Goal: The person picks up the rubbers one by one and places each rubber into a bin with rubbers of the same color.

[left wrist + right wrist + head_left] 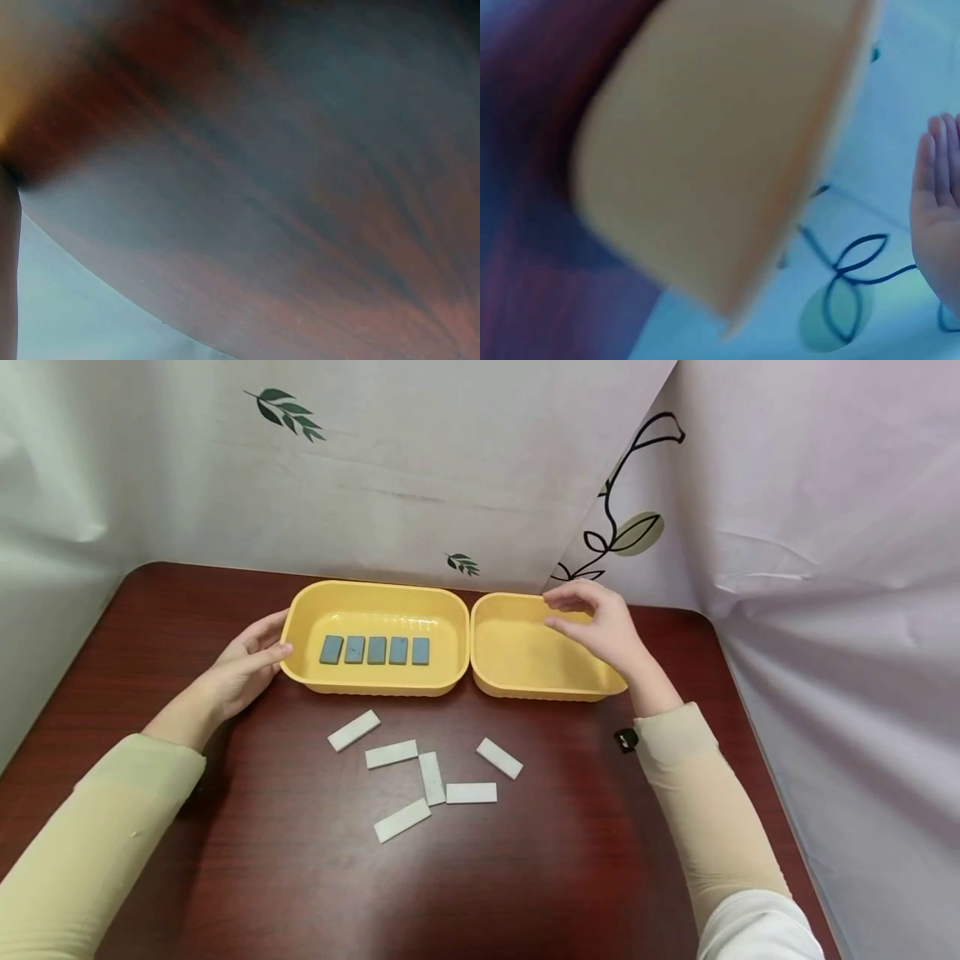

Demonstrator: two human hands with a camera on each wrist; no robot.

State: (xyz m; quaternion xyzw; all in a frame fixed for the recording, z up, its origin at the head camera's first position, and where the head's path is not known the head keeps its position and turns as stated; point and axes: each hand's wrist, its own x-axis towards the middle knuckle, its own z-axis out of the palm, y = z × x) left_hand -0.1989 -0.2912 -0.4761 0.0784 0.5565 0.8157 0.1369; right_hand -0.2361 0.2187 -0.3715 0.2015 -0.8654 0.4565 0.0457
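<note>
my left hand point(243, 668) and right hand point(606, 620) spread, i count five grey tiles point(377, 650) inside the left tray point(382, 688), six white tiles point(431, 779) before it.

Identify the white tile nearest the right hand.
The rightmost white tile, lying alone in front of the right yellow tray. The other five white tiles sit farther from the right hand.
</note>
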